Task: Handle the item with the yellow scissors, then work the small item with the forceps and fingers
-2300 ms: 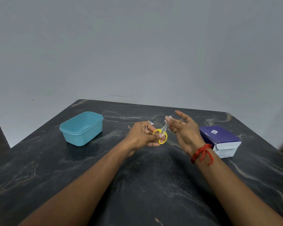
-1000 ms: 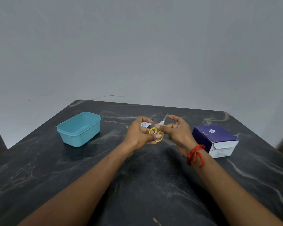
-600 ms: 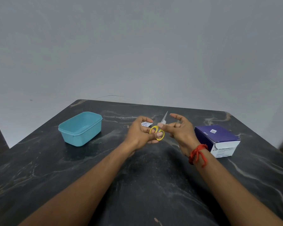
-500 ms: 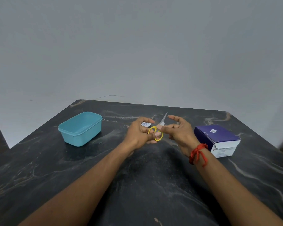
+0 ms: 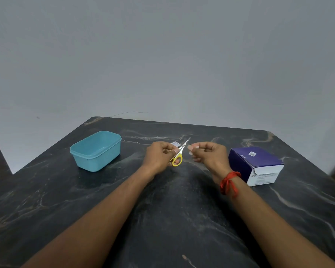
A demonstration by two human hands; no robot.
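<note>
My left hand (image 5: 160,157) grips small yellow-handled scissors (image 5: 179,154), blades pointing up and away to the right. A small white piece (image 5: 174,144) also shows at that hand's fingertips. My right hand (image 5: 209,154), with a red thread at the wrist, has its fingers curled and pinches a small pale piece (image 5: 190,150) just right of the scissor blades. Both hands hover above the middle of the dark marble table (image 5: 162,209).
An open teal plastic tub (image 5: 96,150) stands on the table's left. A purple and white cardboard box (image 5: 256,165) sits at the right, close to my right wrist. A grey wall rises behind the table's far edge.
My right hand has drawn away to the right from the scissors, with its fingers curled in around a small pale piece. The scissors stay in my left hand.
</note>
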